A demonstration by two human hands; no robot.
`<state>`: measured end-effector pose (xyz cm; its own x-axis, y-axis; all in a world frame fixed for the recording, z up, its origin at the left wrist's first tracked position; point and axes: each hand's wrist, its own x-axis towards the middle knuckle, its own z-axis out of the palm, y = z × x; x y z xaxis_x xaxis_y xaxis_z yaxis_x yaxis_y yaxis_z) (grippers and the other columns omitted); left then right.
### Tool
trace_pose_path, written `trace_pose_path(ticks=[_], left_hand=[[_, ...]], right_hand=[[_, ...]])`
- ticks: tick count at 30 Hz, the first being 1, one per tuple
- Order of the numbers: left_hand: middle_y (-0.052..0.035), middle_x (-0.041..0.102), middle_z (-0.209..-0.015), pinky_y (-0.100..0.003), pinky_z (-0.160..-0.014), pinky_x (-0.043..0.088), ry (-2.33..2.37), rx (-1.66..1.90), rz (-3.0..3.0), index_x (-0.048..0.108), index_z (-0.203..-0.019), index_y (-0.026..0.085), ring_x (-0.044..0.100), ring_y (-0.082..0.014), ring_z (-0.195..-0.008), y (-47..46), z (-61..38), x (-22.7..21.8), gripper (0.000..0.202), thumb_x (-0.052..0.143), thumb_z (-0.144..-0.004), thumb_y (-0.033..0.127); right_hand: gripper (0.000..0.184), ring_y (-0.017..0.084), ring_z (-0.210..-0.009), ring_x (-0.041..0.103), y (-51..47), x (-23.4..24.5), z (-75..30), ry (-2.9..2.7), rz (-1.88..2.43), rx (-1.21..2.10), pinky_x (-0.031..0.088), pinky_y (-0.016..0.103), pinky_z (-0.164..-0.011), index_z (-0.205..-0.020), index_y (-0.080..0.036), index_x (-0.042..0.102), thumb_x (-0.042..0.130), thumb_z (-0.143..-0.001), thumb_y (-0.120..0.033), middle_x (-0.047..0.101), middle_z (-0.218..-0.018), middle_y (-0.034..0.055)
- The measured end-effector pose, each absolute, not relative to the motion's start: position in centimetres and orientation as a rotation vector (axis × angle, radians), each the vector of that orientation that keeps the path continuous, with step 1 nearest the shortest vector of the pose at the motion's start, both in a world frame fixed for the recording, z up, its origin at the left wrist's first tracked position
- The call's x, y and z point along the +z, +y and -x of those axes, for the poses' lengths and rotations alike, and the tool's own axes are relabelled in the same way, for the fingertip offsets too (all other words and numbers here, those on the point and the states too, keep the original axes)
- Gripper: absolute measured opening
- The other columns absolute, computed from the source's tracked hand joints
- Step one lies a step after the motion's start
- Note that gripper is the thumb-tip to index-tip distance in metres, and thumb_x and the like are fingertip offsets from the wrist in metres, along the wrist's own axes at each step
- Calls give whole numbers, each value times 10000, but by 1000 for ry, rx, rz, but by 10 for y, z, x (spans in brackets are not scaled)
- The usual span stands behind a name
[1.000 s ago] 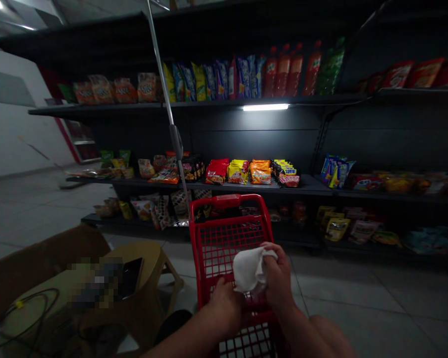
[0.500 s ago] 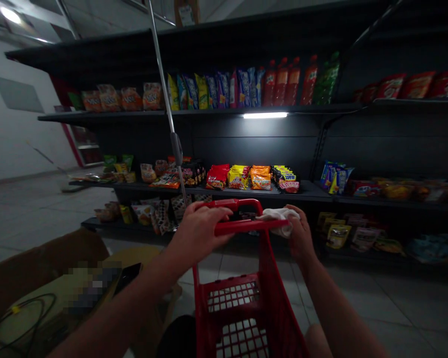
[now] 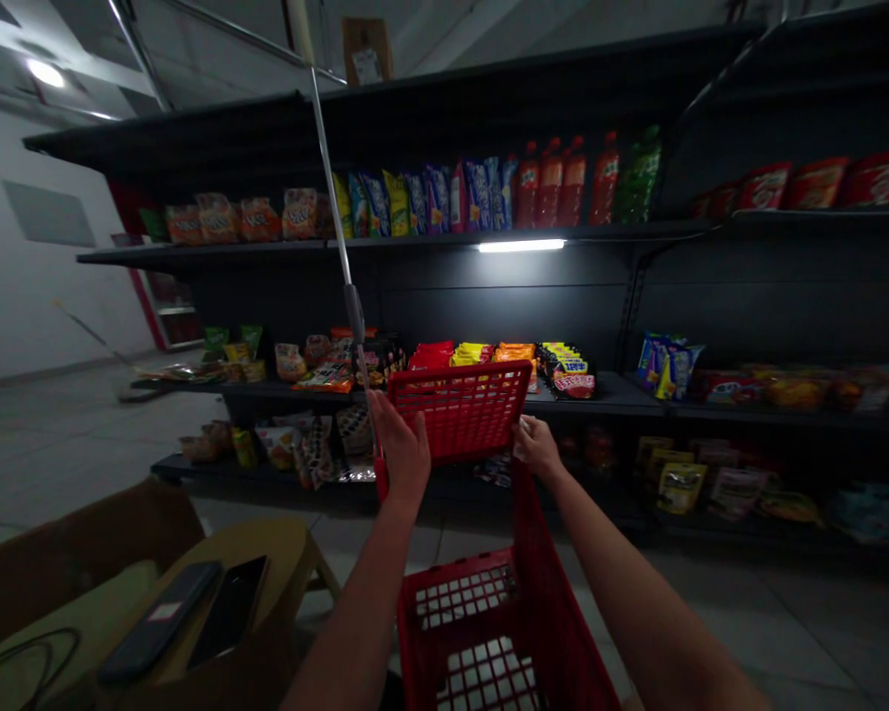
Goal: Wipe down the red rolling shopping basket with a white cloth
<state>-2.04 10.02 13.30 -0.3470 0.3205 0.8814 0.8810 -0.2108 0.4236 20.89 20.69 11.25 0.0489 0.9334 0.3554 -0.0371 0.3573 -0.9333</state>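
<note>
**Q:** Item 1?
**A:** Red wire shopping cart (image 3: 459, 592), upright mesh panel (image 3: 459, 410) at 12 o'clock.
**Q:** L hand (image 3: 401, 449)?
**A:** Fingers spread wide, nothing held, at panel's L edge.
**Q:** R hand (image 3: 537, 446)?
**A:** At panel's R edge, fingers part-curled; grip can't tell.
**Q:** Nearby?
**A:** 8 o'clock: two phones (image 3: 159, 620) on tan plastic stool (image 3: 285, 543). Past 12 o'clock: dark shelves (image 3: 785, 286), snack pkts (image 3: 300, 215), red bottles (image 3: 552, 183).

The bare left hand (image 3: 401, 456) and right hand (image 3: 537, 446) lead into long, bare forearms (image 3: 363, 612), with no sleeve in view.
</note>
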Motion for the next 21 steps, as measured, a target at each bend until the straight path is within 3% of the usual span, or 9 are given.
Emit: trace_pose_path(ticks=[5, 8, 12, 14, 17, 21], left_hand=[[-309, 25, -1616, -536, -1216, 195, -1882, -1584, 1346, -111, -1543, 22, 50, -327, -1523, 122, 36, 50, 807, 355, -999, 392], [-330, 43, -1606, -566, -1195, 232, -1974, -1532, 1325, -119, -1539, 16, 65, -357, -1516, 131, 47, 24, 853, 401, -981, 397], [-321, 50, -1609, -568, -1189, 244, -1969, -1485, 1289, -133, -1542, 42, 72, -360, -1516, 136, 57, 19, 859, 411, -977, 393], [-316, 57, -1611, -549, -1194, 243, -1961, -1460, 1304, -130, -1543, 38, 84, -353, -1517, 136, 61, 20, 850, 401, -982, 391], [-311, 96, -1609, -546, -1192, 249, -1946, -1432, 1341, -124, -1546, 38, 137, -351, -1511, 135, 65, 21, 841, 403, -983, 374], [-312, 135, -1602, -578, -1170, 277, -1889, -1435, 1351, -112, -1551, 45, 199, -367, -1493, 133, 62, 19, 852, 436, -973, 349]], right_hand=[[197, 171, -812, 633, 231, 90, -198, -1382, 947, 932, 441, 232, -739, -920, -215, 724, 699, -766, -334, 719, -803, -33], [291, 184, -828, 635, 237, 77, -189, -1448, 964, 846, 449, 252, -764, -1002, -220, 711, 731, -728, -315, 721, -855, -22], [362, 201, -950, 625, 225, 50, -179, -1658, 1099, 488, 446, 288, -841, -1163, -223, 650, 650, -802, -257, 696, -1096, 45], [347, 209, -1015, 602, 208, 37, -178, -1776, 1130, 363, 424, 291, -874, -1136, -251, 661, 638, -795, -187, 668, -1176, 52], [271, 210, -1013, 583, 174, 26, -179, -2037, 1223, 141, 402, 281, -852, -1023, -268, 693, 615, -809, -121, 665, -1148, 59], [188, 227, -1012, 582, 133, 24, -182, -2378, 1319, -146, 409, 302, -830, -991, -223, 689, 534, -909, -154, 671, -1051, 96]])
